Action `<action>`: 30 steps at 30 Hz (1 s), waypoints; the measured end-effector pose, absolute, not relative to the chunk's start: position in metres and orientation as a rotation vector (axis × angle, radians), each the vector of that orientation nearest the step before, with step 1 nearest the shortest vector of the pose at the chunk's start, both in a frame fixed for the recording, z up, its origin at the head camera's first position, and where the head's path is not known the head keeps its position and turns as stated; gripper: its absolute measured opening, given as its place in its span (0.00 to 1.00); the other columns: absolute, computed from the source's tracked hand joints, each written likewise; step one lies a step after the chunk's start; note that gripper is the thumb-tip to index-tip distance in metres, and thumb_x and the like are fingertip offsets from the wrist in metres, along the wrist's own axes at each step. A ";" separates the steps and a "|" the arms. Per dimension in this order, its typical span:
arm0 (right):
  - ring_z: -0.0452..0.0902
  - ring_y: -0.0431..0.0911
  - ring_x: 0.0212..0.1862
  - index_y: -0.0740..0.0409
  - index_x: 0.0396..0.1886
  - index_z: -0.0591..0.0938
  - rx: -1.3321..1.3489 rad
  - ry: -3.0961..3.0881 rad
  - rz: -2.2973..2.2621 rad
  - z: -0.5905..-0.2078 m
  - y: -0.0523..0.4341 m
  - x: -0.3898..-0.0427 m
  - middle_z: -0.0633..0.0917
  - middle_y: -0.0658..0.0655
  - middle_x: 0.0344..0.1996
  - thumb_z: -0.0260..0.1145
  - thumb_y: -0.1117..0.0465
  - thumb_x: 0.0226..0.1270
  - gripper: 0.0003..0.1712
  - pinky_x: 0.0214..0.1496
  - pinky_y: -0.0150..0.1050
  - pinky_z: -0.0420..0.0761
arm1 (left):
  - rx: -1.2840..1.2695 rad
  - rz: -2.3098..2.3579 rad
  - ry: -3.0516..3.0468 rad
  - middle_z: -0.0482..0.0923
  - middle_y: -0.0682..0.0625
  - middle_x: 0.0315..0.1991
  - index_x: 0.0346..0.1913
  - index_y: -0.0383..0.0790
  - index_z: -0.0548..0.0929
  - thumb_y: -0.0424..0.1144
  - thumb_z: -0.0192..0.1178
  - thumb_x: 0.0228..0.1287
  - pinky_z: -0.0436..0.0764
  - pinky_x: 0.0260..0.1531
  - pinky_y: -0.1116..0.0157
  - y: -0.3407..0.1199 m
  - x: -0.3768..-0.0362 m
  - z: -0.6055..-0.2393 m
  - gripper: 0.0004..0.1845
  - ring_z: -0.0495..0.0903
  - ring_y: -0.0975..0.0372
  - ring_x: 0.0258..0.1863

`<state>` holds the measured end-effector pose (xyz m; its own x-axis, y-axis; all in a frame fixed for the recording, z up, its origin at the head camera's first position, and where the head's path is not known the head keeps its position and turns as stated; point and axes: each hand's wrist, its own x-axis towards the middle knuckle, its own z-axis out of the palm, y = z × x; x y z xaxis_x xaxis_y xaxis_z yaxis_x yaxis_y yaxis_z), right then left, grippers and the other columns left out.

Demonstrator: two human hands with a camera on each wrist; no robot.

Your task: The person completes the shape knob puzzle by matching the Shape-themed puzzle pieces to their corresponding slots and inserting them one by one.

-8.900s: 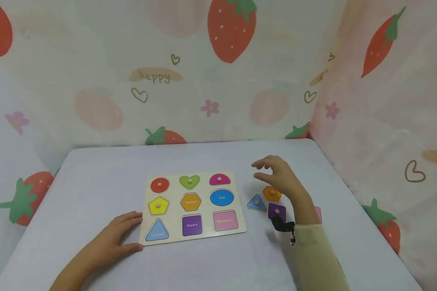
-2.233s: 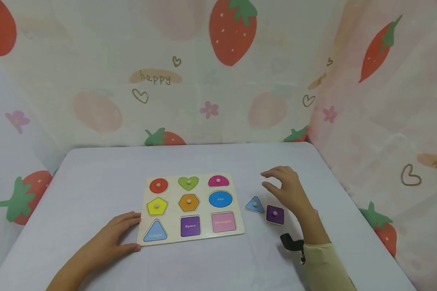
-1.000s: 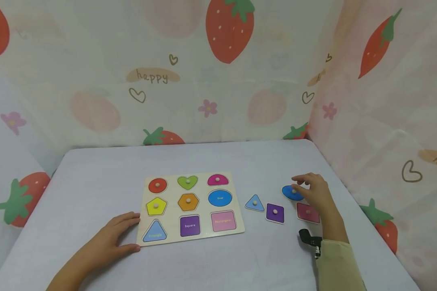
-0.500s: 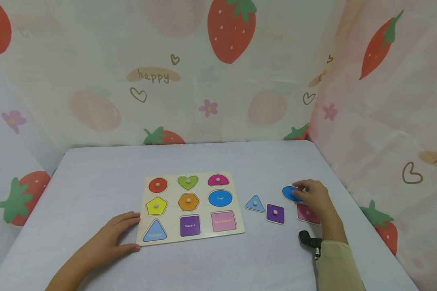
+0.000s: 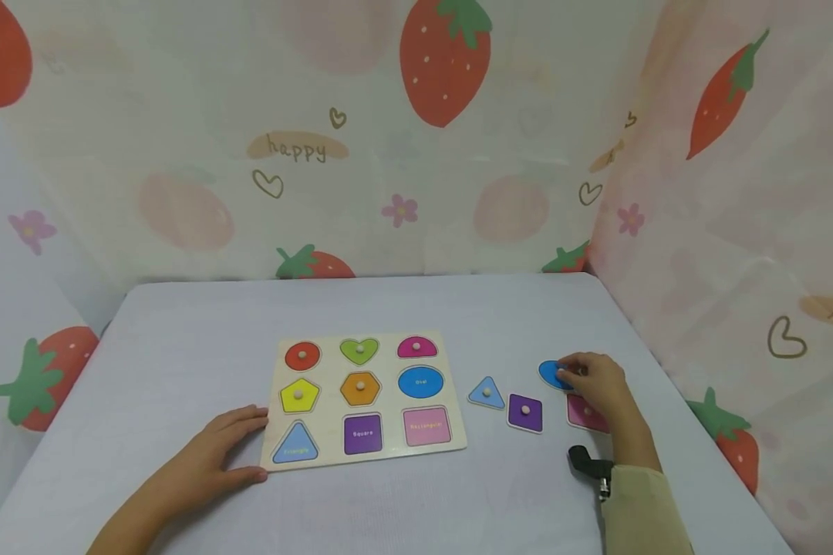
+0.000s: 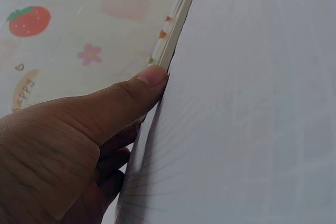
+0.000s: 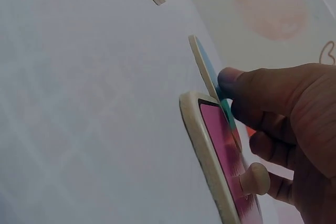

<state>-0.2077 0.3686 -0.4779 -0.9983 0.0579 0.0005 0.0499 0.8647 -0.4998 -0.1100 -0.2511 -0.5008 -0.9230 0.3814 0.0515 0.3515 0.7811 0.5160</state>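
Note:
My right hand [image 5: 600,381] pinches the blue oval puzzle piece [image 5: 550,374] by its knob, thumb and forefinger together; the fingers hide the knob. Just in front of it lies the pink rectangle piece [image 7: 215,129], partly beneath the hand. My left hand [image 5: 208,455] touches the left edge of the wooden shape puzzle board [image 5: 329,455], thumb and fingers spread apart along it. Knobbed circle, heart, half-circle, pentagon and hexagon pieces sit in the board. The recesses marked oval [image 5: 420,382], rectangle [image 5: 426,425], square [image 5: 363,433] and triangle [image 5: 295,445] show no knobs.
Between the board and my right hand lie a light blue triangle piece [image 5: 487,394] and a purple square piece [image 5: 525,413]. The white tabletop [image 5: 389,509] meets strawberry-print cloth [image 5: 403,169] at the back and sides. A black device [image 5: 588,462] hangs at my right wrist.
The orange hexagon piece has gone from the table into the board. My right hand has moved right to the oval, and its fingers have closed on the knob. The left hand stays put.

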 end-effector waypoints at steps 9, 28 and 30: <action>0.79 0.58 0.52 0.58 0.53 0.87 -0.112 -3.001 0.854 -0.480 0.366 -0.203 0.87 0.64 0.50 0.68 0.54 0.73 0.16 0.59 0.59 0.81 | 0.603 0.822 2.915 0.72 0.47 0.71 0.67 0.41 0.78 0.60 0.76 0.51 0.67 0.70 0.42 -0.251 -0.106 -0.504 0.43 0.67 0.47 0.72; 0.74 0.52 0.49 0.57 0.48 0.89 0.258 -2.885 0.929 -0.430 0.293 -0.224 0.87 0.56 0.41 0.70 0.57 0.71 0.12 0.45 0.41 0.79 | 0.585 0.818 2.923 0.71 0.46 0.72 0.68 0.41 0.77 0.57 0.78 0.52 0.69 0.70 0.42 -0.250 -0.107 -0.504 0.43 0.66 0.47 0.72; 0.74 0.51 0.48 0.57 0.46 0.89 0.310 -2.869 0.930 -0.425 0.281 -0.227 0.87 0.55 0.39 0.71 0.57 0.71 0.11 0.47 0.43 0.77 | 0.587 0.824 2.920 0.71 0.46 0.72 0.68 0.40 0.77 0.56 0.78 0.52 0.69 0.70 0.42 -0.250 -0.108 -0.503 0.43 0.66 0.46 0.72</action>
